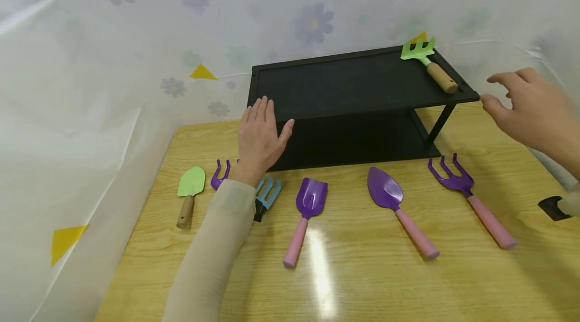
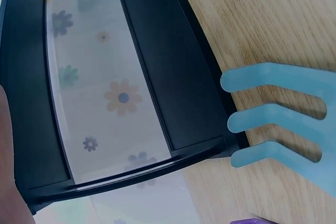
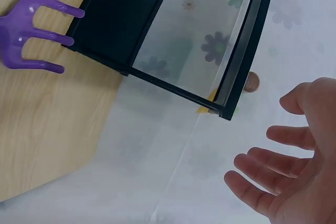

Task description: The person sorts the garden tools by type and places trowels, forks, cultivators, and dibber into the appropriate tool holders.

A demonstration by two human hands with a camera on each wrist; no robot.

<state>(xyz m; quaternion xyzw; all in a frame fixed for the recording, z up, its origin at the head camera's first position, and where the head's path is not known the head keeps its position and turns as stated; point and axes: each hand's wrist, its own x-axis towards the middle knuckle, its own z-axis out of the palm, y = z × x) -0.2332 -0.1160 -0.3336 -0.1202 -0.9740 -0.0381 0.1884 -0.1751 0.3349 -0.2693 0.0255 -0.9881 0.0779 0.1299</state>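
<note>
A black two-tier rack stands at the back of the table. At its left front corner is my left hand, palm down with straight fingers over the upper shelf's edge; whether it touches cannot be told. My right hand hovers past the rack's right end, fingers spread and loosely bent, holding nothing. On the upper shelf's right side lies a green hand rake with a wooden handle. Below my left wrist lies a blue hand fork, its handle hidden by my sleeve in the head view.
Along the table lie a green trowel, a partly hidden purple rake, a purple square shovel, a purple pointed trowel and a purple rake with pink handle. Flower-patterned sheeting hangs behind.
</note>
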